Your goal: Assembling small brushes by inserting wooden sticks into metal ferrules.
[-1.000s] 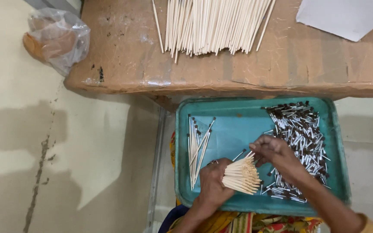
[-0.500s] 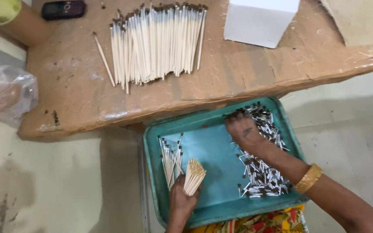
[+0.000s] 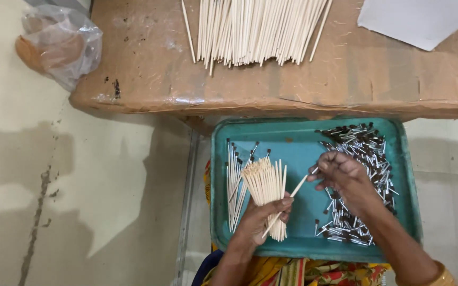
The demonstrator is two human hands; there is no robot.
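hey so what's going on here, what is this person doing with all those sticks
A person sits over a teal tray on their lap. The left hand grips a bundle of pale sticks; the right hand pinches a single stick beside a heap of small metal-and-black pieces. Finished-looking sticks lie at the tray's left. More long sticks lie on the brown table.

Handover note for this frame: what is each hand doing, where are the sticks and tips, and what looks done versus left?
Left hand: grips a bundle of plain sticks over the teal tray.
Right hand: pinches one stick toward the bundle.
Done: a few tipped sticks lie at the tray's left.
Left: a pile of small dark-ended pieces on the tray's right, and loose long sticks on the table.
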